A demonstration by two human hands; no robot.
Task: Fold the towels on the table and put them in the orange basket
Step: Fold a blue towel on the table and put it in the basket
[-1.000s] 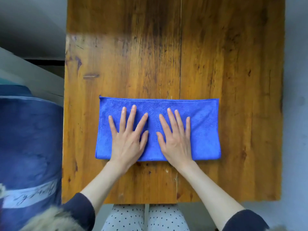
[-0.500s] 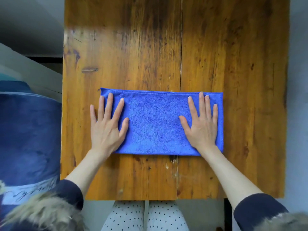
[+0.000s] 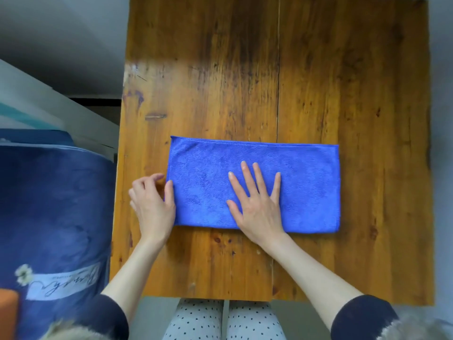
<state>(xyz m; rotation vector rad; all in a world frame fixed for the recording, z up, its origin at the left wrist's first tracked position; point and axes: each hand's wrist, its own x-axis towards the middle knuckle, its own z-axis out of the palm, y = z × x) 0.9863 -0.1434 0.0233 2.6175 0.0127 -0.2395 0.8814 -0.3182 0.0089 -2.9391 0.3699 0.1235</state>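
A blue towel (image 3: 255,185), folded into a long double-layered strip, lies flat across the near half of the wooden table (image 3: 269,69), its long sides parallel to the near edge, somewhat nearer the left edge than the right. The right hand (image 3: 257,207) lies flat on the middle of the strip with straight, spread fingers, heel at the near long side; this grip is apart and presses rather than clamps. The left hand (image 3: 153,204) sits at the towel's left short end, beside the table's left edge: the thumb rests on top of the cloth at its margin, the other fingers curl loosely on bare wood just outside. Whether the fingers have yet gone under the end cannot be told; the cloth is not lifted. The towel looks light, soft and limp, with a napped surface unlikely to slip on the wood; it should drape and hold no shape, so it is best taken at an end or its corners, both layers together, with the middle pinned. An orange shape (image 3: 8,312), cut off at the picture's lower left beyond the table, may be the basket; this cannot be confirmed.
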